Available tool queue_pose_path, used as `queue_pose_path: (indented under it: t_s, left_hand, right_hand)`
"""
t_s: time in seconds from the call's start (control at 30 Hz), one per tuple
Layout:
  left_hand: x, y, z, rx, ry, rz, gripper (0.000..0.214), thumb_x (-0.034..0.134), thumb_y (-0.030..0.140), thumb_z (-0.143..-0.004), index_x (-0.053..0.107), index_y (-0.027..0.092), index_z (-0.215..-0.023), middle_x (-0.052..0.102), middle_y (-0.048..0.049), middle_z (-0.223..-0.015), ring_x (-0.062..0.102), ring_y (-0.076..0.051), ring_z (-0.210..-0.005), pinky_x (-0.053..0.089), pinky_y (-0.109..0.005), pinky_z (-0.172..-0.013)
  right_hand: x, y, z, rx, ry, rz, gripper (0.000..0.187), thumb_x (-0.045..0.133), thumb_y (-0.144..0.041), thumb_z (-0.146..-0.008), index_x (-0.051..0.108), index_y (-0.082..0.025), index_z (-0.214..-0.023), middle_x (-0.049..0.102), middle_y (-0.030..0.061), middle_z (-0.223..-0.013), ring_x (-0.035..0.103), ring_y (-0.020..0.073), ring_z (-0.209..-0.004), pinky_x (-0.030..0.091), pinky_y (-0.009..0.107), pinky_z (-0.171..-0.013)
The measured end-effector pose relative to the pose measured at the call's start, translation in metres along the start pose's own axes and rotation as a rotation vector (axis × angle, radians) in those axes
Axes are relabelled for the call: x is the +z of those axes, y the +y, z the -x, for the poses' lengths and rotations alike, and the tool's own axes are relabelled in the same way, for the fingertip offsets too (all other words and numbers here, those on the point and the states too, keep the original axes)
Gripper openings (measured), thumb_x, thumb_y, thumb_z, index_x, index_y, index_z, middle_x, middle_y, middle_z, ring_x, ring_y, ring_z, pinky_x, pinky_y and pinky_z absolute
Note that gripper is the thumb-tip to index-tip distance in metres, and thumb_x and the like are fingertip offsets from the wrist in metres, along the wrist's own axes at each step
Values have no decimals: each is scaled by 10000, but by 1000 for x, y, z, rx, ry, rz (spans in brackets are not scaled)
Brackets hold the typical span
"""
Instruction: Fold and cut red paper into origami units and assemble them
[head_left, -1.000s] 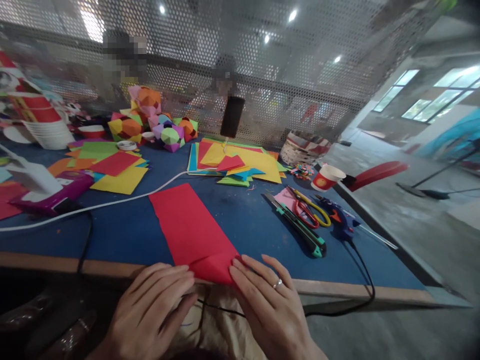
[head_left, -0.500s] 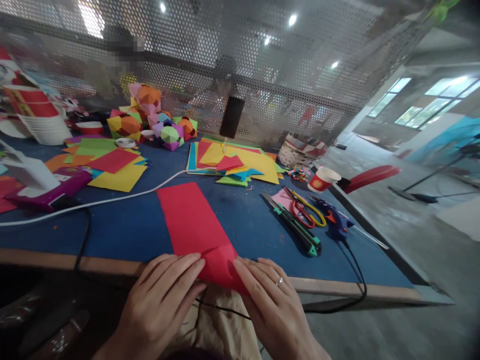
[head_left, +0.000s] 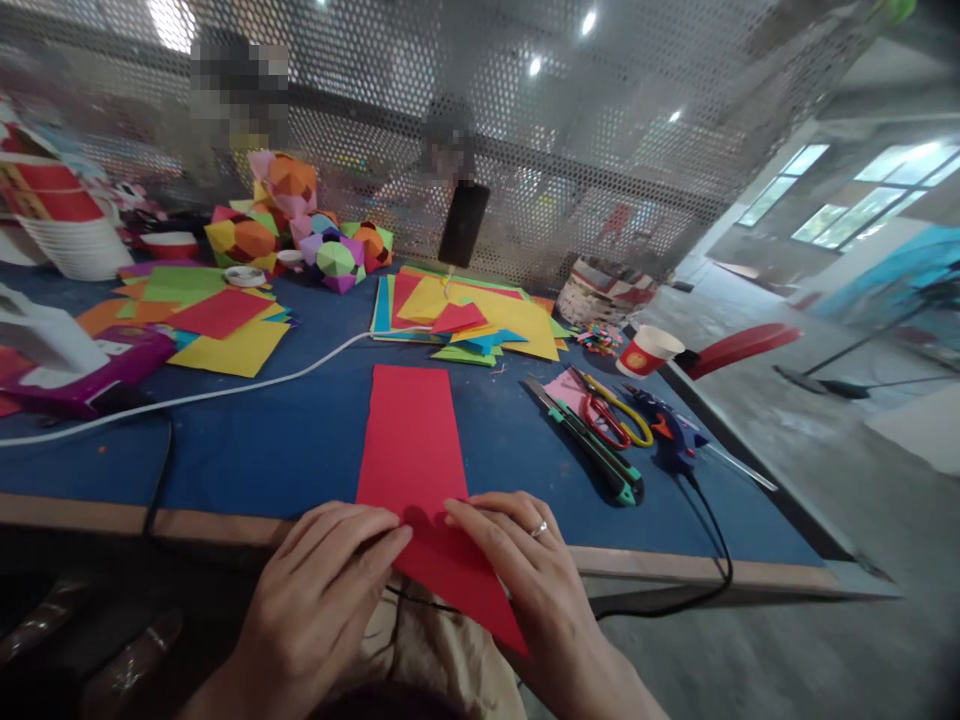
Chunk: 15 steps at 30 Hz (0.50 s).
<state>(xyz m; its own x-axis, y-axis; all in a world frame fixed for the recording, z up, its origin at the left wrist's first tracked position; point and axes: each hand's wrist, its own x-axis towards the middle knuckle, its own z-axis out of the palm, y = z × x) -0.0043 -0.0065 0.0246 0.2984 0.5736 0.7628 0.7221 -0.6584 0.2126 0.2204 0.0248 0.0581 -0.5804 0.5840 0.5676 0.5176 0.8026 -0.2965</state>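
A long strip of red paper (head_left: pixel 412 430) lies on the blue table and runs over its front edge, with its near end hanging above my lap. At the paper's left side, my left hand (head_left: pixel 330 570) pinches it between thumb and fingers near the table edge. Across from it, my right hand (head_left: pixel 517 560), with a ring on one finger, grips the right side; its fingertips rest on top of the sheet and its thumb is hidden. A bend crosses the strip between the two hands.
Right of the paper lie a utility knife (head_left: pixel 589 445), scissors (head_left: pixel 611 415) and a glue gun (head_left: pixel 675 435) with a black cord. Coloured paper sheets (head_left: pixel 517 325), a phone (head_left: pixel 464 226), paper cups (head_left: pixel 71 225) and folded paper balls (head_left: pixel 337 260) stand farther back. A white cable (head_left: pixel 247 390) crosses the left.
The red paper has turned so its far end points straight away from me. Its near part, earlier bunched up between my hands, now extends down toward my lap. My right fingertips have shifted left.
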Motion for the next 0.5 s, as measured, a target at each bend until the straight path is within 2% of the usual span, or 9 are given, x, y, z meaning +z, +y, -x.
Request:
queue_pose_path:
  t_s: [0.13,0.27,0.5]
  left_hand:
    - [-8,-4,-2,-51,10,-24,224,589,-21,-910,686,125,-1050,673,-68,-979,623,-188,-951,492,-377,-900]
    - [-12,-11,-3,-89,10,-39,179,618,-19,-906,667,135,-984,648,-60,-960,593,-180,-937,472,-384,-893]
    - [-11,-16,-11,-41,-7,-85,220,617,-68,-876,663,109,-998,650,-79,-973,582,-200,-964,461,-416,-913]
  right_hand:
    - [8,3,0,76,113,-50,472,550,-36,-915,514,-191,-1359,761,29,-1013,662,210,-968,485,384,-875]
    - [12,6,1,111,114,-71,431,579,-80,-939,528,-211,-1347,758,13,-985,659,199,-944,496,375,-855]
    - [14,12,-5,114,118,21,444,541,15,-910,579,-190,-1302,771,-11,-1004,617,202,-1023,443,380,-934]
